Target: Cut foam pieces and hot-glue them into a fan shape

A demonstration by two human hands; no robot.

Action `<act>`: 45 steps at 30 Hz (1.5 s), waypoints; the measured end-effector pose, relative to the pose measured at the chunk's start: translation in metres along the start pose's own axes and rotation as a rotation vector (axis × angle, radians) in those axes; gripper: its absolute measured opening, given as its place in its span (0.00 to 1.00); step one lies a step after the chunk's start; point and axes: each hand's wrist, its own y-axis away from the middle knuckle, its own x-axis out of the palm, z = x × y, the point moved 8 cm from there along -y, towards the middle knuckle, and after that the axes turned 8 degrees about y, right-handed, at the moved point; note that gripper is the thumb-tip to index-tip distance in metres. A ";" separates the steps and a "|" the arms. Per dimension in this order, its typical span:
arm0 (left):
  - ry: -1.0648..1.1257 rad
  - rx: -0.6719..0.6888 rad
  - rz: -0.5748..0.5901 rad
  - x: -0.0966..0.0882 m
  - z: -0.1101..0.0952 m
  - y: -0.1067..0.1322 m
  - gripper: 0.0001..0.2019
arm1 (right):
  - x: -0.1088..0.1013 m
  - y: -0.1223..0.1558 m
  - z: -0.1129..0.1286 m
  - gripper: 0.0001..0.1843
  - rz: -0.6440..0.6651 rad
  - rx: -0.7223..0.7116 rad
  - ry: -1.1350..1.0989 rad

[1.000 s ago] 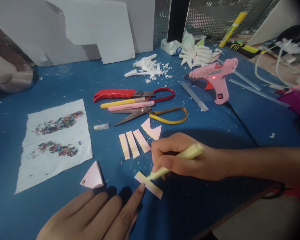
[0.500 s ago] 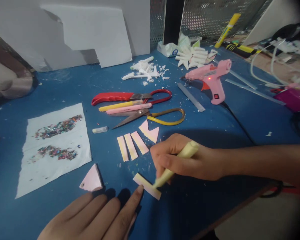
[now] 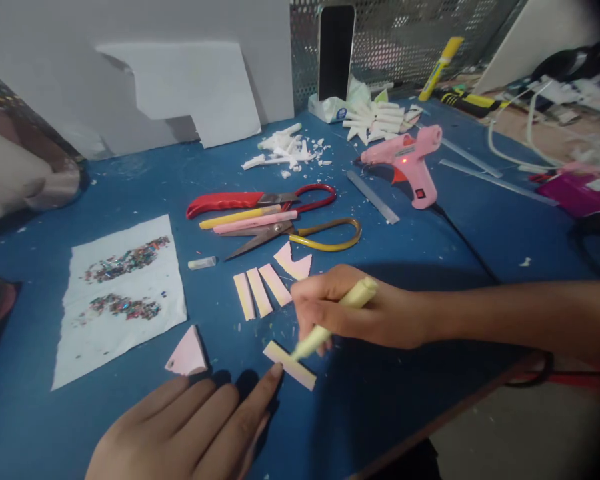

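Note:
My right hand [image 3: 340, 310] is closed round a pale yellow marker [image 3: 310, 342], its tip at a small pink-and-yellow strip [image 3: 300, 375] lying on the blue table. Flat on the table, my left hand [image 3: 195, 427] has its fingers stretched out, with the index fingertip pressing the strip's near edge. Above the strip lie several similar strips [image 3: 259, 293] side by side, beside a notched piece [image 3: 294, 263] of the same colouring. A pink triangular piece [image 3: 189, 353] with a small hole rests just beyond my left fingers. A small pen cap [image 3: 201, 263] lies farther back.
Red-handled scissors [image 3: 225, 203], yellow-handled scissors [image 3: 325, 241], a yellow pen [image 3: 240, 217] and a pink pen [image 3: 255, 222] lie mid-table. A lit pink glue gun [image 3: 405, 160] with a cable sits right. Paper with glitter bits [image 3: 123, 347] is left; a phone [image 3: 336, 53] stands behind.
The marker tip has moved up along the strip, toward its upper left end and my left index finger. The whole view has shifted slightly. Both hands keep their hold and pose.

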 end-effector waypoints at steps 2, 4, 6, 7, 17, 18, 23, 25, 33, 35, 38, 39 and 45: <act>-0.015 0.001 0.006 -0.001 -0.001 -0.001 0.15 | 0.001 0.000 0.000 0.21 0.005 0.002 0.006; -0.028 -0.002 0.011 -0.003 -0.003 -0.003 0.14 | 0.003 0.000 0.000 0.24 0.030 -0.004 0.001; -0.039 -0.004 0.012 -0.005 -0.003 -0.004 0.14 | 0.002 0.000 0.001 0.25 0.010 -0.030 0.005; -0.045 -0.004 0.017 -0.005 -0.003 -0.004 0.14 | 0.001 0.000 0.002 0.25 -0.002 -0.043 0.008; -0.033 0.037 0.016 -0.004 -0.001 -0.007 0.15 | 0.000 -0.001 0.001 0.24 -0.030 -0.054 -0.008; -0.026 0.034 0.022 -0.004 -0.002 -0.009 0.15 | -0.002 -0.001 0.001 0.24 -0.049 -0.050 -0.012; -0.048 0.048 0.010 -0.008 -0.008 -0.015 0.13 | -0.001 -0.001 -0.001 0.30 -0.027 -0.057 -0.012; -0.058 0.060 -0.002 -0.009 -0.009 -0.016 0.12 | -0.007 0.000 -0.003 0.30 -0.087 -0.034 -0.072; 0.038 -0.047 -0.072 -0.024 0.011 -0.026 0.08 | -0.026 0.005 0.003 0.26 -0.301 -0.183 -0.161; 0.074 -0.152 -0.010 -0.020 0.022 -0.028 0.09 | -0.030 0.006 0.003 0.25 -0.342 -0.207 -0.169; 0.235 -0.289 0.100 -0.008 0.035 -0.028 0.12 | -0.033 0.008 0.004 0.24 -0.368 -0.221 -0.164; 0.293 -0.323 0.128 -0.005 0.038 -0.028 0.12 | -0.033 0.008 0.005 0.24 -0.366 -0.220 -0.158; 0.412 -0.434 0.241 0.008 0.049 -0.027 0.12 | -0.032 0.008 0.007 0.24 -0.357 -0.198 -0.117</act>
